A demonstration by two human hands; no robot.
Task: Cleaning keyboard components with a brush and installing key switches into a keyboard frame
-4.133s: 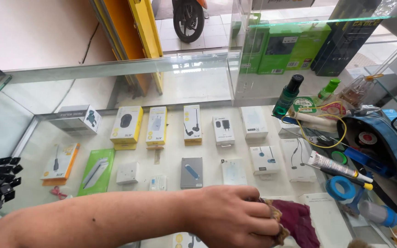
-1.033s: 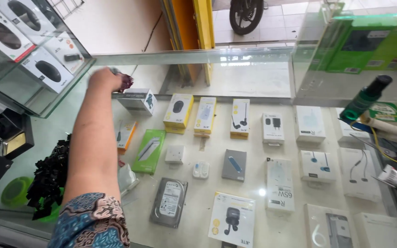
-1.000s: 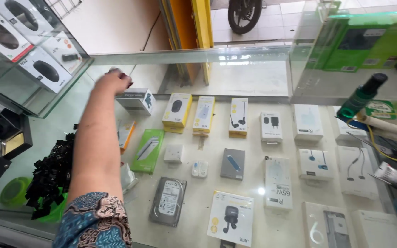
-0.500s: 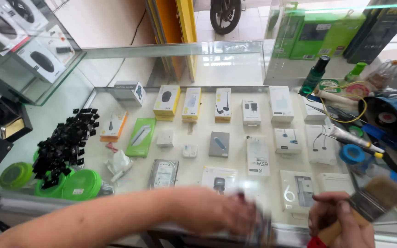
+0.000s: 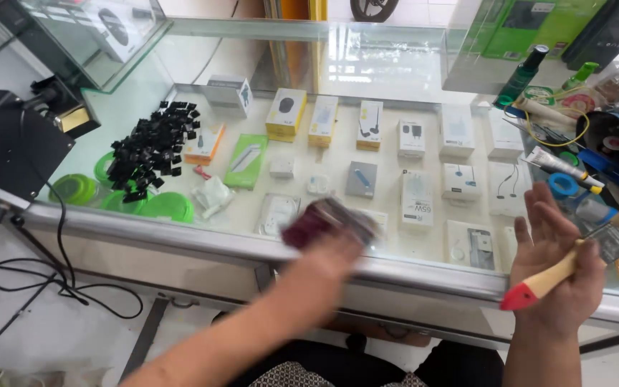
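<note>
Glass display counter [image 5: 202,240], viewed from above; goods lie under the top pane.

Back row, left to right: white box [image 5: 228,93], yellow box [image 5: 286,113], two narrower yellow-edged boxes [image 5: 322,120], then three white boxes [image 5: 456,130]. Middle row: orange-and-white pack [image 5: 204,144], flat green pack [image 5: 246,160], small grey pack [image 5: 361,179], white packs showing cables [image 5: 460,181]. On top of the glass at left: heap of small black clips [image 5: 150,149] beside green round lids [image 5: 168,206]. Far right corner: green cartons [image 5: 528,27], dark green bottle [image 5: 519,76], blue tape roll [image 5: 560,185], grey tube [image 5: 560,164].

Left hand [image 5: 327,254]: arm reaching up from the lower edge, blurred, over the counter's near rim; fingers closed around a dark red cloth [image 5: 317,222], which sits bunched on the glass near the front edge.

Right hand [image 5: 559,269]: raised at the right front edge, palm up, fingers partly spread, thumb and palm pinching a paintbrush [image 5: 582,254]. Brush has a pale wooden handle with red tip, metal band, and light bristles pointing right.
</note>
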